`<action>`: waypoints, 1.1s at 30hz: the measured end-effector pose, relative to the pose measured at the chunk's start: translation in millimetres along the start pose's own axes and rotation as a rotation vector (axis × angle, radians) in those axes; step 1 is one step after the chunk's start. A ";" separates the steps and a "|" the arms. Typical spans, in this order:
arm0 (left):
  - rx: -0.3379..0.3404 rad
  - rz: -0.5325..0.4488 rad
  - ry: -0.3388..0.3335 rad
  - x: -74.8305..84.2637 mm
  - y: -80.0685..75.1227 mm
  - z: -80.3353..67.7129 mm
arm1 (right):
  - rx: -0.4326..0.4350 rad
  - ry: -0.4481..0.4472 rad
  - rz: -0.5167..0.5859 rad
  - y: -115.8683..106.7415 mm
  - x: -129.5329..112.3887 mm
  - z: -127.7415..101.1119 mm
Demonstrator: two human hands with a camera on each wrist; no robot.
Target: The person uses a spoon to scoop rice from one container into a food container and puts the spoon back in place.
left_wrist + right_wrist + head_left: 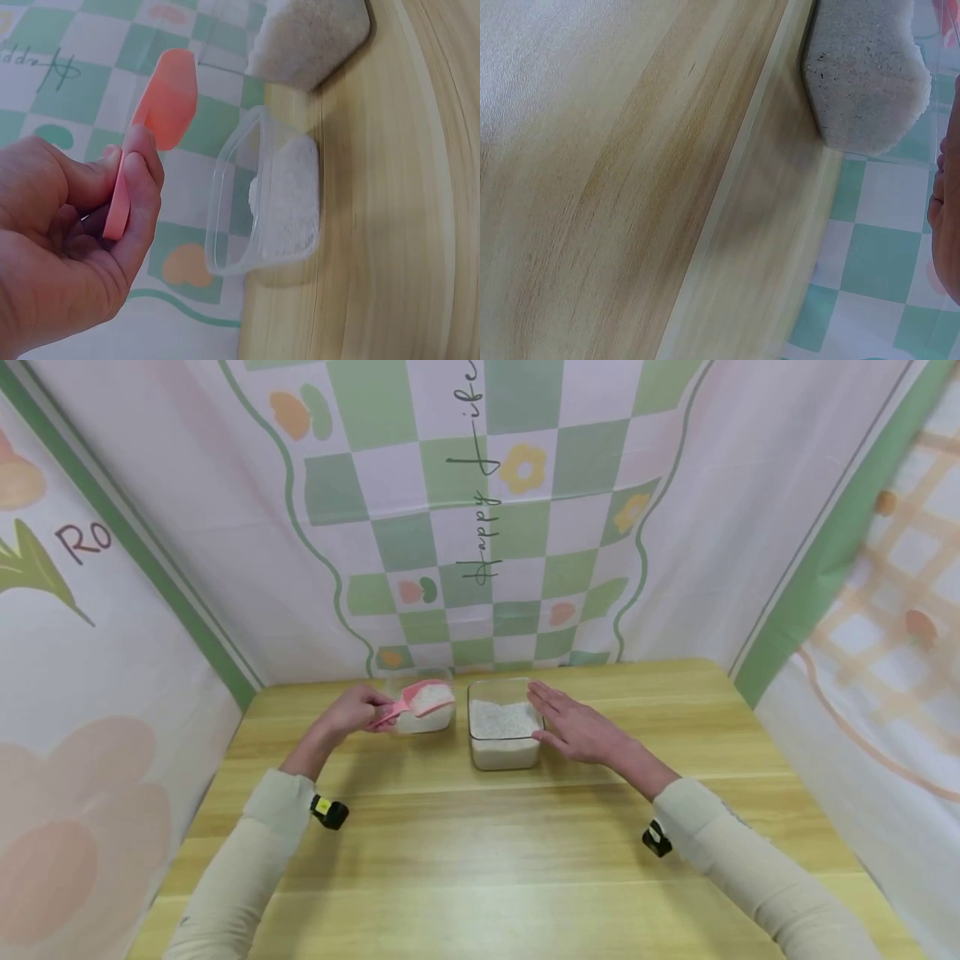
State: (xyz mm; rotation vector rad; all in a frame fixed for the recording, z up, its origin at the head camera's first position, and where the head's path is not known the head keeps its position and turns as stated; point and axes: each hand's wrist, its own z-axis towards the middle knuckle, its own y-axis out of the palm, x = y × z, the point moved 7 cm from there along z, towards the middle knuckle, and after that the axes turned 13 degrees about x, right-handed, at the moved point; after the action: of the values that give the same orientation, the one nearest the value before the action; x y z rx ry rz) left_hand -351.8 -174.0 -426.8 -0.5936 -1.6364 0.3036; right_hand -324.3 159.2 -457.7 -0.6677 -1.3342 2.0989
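My left hand (pixel 367 710) pinches the handle of a pink scoop (pixel 423 697) heaped with white rice. The scoop hangs just over a small clear container (pixel 427 722) partly filled with rice. In the left wrist view, thumb and forefinger of the left hand (pixel 124 184) clamp the scoop (pixel 169 97) above that small container (pixel 225 187). A larger square clear container (pixel 506 757) of rice stands to its right. My right hand (pixel 570 727) lies flat with straight fingers against that container's right side. The right wrist view shows the larger container (pixel 862 82) and an edge of the right hand (pixel 949 225).
Both containers stand near the far edge of a light wooden table (pixel 480 860). Behind them hangs a green and white checked cloth (pixel 480 527), with cloth walls on both sides. Bare wood stretches between my arms toward me.
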 end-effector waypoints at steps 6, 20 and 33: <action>0.024 0.019 -0.005 -5.0 -5.4 4.4 | 0.006 0.005 0.017 -2.0 -0.5 0.5; 0.067 0.145 0.005 -19.1 -6.9 22.8 | -0.021 0.021 0.006 0.9 1.2 0.0; 0.073 0.279 0.006 -12.0 -2.5 35.0 | -0.033 0.034 0.016 1.8 1.8 0.3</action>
State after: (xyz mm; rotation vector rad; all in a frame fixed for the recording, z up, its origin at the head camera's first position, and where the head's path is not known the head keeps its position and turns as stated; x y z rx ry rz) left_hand -385.8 -177.6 -441.1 -0.7665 -1.5302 0.5631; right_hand -326.1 159.7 -459.5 -0.7271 -1.3518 2.0732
